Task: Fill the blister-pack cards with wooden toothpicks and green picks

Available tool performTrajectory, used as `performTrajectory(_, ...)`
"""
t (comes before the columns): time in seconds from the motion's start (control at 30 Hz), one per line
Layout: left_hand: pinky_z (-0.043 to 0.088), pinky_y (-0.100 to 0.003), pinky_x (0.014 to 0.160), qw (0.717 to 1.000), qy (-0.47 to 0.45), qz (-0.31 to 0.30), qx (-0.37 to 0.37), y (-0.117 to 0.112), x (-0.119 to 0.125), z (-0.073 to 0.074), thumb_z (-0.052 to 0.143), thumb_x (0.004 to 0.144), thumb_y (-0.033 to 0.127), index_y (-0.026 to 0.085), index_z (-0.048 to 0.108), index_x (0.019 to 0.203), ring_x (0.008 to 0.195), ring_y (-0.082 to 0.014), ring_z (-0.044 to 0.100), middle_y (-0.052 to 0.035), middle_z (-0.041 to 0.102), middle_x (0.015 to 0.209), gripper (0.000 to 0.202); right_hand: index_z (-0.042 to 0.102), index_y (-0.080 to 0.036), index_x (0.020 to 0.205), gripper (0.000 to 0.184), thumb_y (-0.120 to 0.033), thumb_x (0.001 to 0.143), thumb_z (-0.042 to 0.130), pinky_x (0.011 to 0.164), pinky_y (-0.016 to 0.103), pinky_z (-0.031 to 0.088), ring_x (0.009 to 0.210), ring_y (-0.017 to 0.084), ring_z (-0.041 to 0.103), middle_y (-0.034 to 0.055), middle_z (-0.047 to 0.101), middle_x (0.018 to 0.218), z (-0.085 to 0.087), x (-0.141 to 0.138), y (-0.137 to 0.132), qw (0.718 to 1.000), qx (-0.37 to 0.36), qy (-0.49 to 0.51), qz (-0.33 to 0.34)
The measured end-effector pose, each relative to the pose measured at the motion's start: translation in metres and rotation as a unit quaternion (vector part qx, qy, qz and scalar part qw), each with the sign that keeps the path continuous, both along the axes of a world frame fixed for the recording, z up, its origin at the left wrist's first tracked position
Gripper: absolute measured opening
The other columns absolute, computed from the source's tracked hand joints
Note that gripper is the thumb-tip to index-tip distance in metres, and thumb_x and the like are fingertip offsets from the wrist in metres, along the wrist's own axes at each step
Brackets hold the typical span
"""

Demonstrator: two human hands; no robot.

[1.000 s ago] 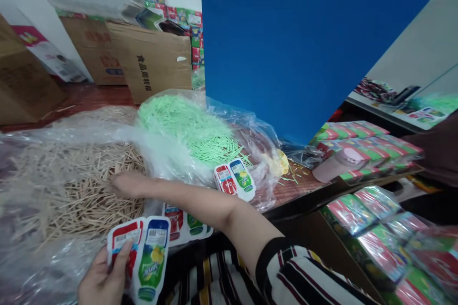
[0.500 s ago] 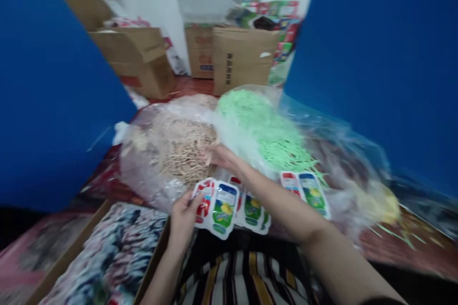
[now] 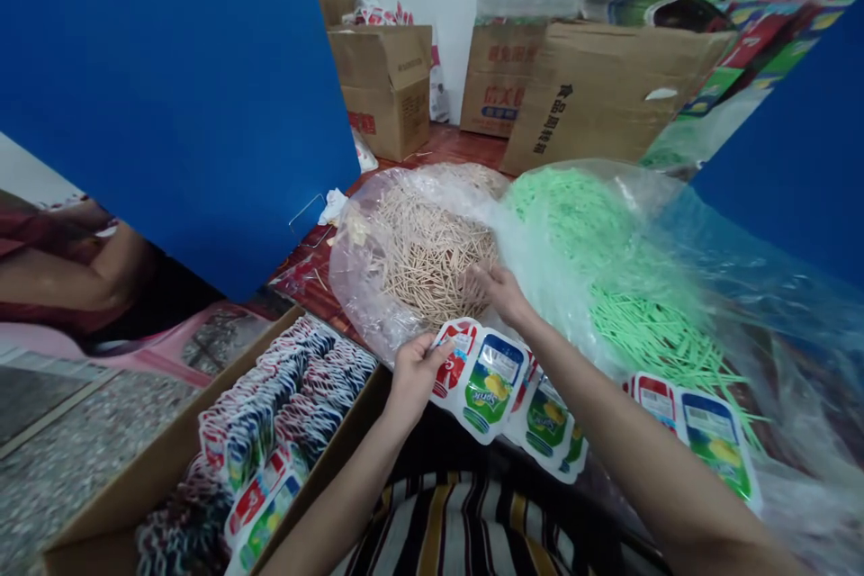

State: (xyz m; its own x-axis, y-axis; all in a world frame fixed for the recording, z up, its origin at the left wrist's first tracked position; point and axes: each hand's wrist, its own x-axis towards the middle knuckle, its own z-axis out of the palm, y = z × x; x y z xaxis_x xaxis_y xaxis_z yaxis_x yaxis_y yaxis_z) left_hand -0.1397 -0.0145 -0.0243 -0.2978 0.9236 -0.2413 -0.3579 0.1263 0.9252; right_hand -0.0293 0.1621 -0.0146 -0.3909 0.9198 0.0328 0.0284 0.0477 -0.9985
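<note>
Left thumb and fingers of left hand (image 3: 413, 378) clamped bottle-print twin pack (image 3: 495, 382) over desk's (image 3: 449, 142) front edge; right hand (image 3: 498, 290) was at beige sticks (image 3: 428, 265), finger closure unclear.

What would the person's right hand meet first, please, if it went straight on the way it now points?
Probably the tan sticks: the right hand points toward the right side of their pile, though blur leaves unclear whether it touches them.

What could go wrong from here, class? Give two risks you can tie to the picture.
The loose, thin tan sticks at the right hand might scatter if disturbed. The left hand pinches the flat red-and-green bottle-printed card at its red side, so it could slip or bend.
</note>
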Motion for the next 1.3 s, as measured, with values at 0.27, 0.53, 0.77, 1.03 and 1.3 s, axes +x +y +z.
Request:
performTrajectory(0.27, 0.042, -0.021, 0.047, 1.000, -0.010, 0.002, -0.007, 0.007, 0.002, 0.001, 0.073, 0.067, 0.046, 0.013, 0.061, 0.069, 0.045, -0.0093, 0.051, 0.0020, 0.059, 0.055, 0.035, 0.052, -0.021, 0.086, 0.037, -0.053, 0.073, 0.063, 0.063, 0.032, 0.052, 0.077, 0.021, 0.067, 0.0034, 0.070, 0.074, 0.025, 0.009, -0.018, 0.985, -0.060, 0.156, -0.036)
performTrajectory(0.53, 0.046, -0.025, 0.051, 0.998, -0.058, -0.006, -0.023, 0.013, 0.006, 0.003, 0.077, 0.062, 0.044, 0.013, 0.063, 0.071, 0.046, -0.0118, 0.055, 0.0006, 0.063, 0.055, 0.035, 0.055, -0.023, 0.088, 0.028, -0.049, 0.078, 0.061, 0.065, 0.029, 0.053, 0.088, 0.021, 0.068, 0.0037, 0.070, 0.082, 0.058, 0.015, -0.055, 0.975, -0.083, 0.184, 0.087)
performTrajectory(0.77, 0.043, -0.024, 0.050, 0.998, -0.062, 0.000, -0.012, 0.019, 0.008, 0.009, 0.077, 0.061, 0.042, 0.013, 0.065, 0.074, 0.046, -0.0112, 0.054, -0.0003, 0.065, 0.058, 0.034, 0.062, -0.019, 0.086, 0.030, -0.048, 0.080, 0.060, 0.062, 0.026, 0.051, 0.070, 0.015, 0.066, 0.0042, 0.071, 0.081, 0.058, 0.016, -0.057, 0.971, -0.095, 0.130, 0.178)
performTrajectory(1.03, 0.040, -0.021, 0.047, 0.999, 0.010, 0.030, 0.015, 0.031, 0.001, 0.005, 0.074, 0.064, 0.042, 0.013, 0.065, 0.075, 0.044, -0.0102, 0.051, 0.0017, 0.060, 0.054, 0.032, 0.059, -0.019, 0.088, 0.032, -0.048, 0.075, 0.065, 0.060, 0.027, 0.052, 0.062, 0.015, 0.065, 0.0048, 0.073, 0.085, 0.064, 0.004, -0.052, 0.966, -0.154, 0.124, 0.166)
performTrajectory(1.3, 0.040, -0.021, 0.047, 0.999, 0.010, 0.026, 0.024, 0.037, -0.007, 0.009, 0.075, 0.063, 0.042, 0.013, 0.062, 0.068, 0.045, -0.0099, 0.052, 0.0023, 0.061, 0.053, 0.032, 0.056, -0.021, 0.087, 0.026, -0.046, 0.081, 0.060, 0.055, 0.025, 0.051, 0.057, 0.013, 0.063, 0.0029, 0.073, 0.086, 0.067, -0.005, -0.051, 0.967, -0.126, 0.139, 0.172)
